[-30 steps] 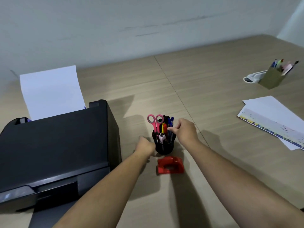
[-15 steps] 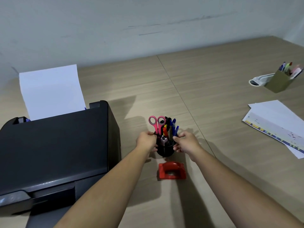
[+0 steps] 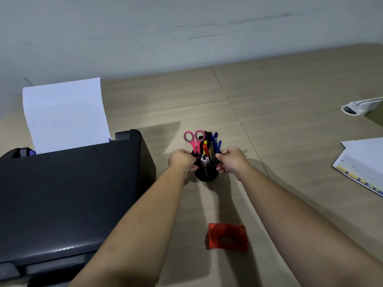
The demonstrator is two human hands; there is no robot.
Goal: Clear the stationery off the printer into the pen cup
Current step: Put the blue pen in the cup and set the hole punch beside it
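Observation:
A black mesh pen cup [image 3: 206, 175] stands on the wooden desk just right of the black printer [image 3: 66, 195]. It holds pink-handled scissors [image 3: 194, 139], several pens [image 3: 214, 142] and a small white item. My left hand [image 3: 182, 160] grips the cup's left side and my right hand [image 3: 231, 160] grips its right side. The printer's flat top is bare, with a white sheet [image 3: 64, 114] standing in its rear feed.
A red hole punch [image 3: 228, 236] lies on the desk between my forearms, nearer to me than the cup. Printed sheets [image 3: 362, 162] lie at the right edge. A white object [image 3: 360, 107] lies at the far right.
My right hand came down from the pens onto the cup's side, and my left hand closed on the other side. The cup now stands farther from the red hole punch.

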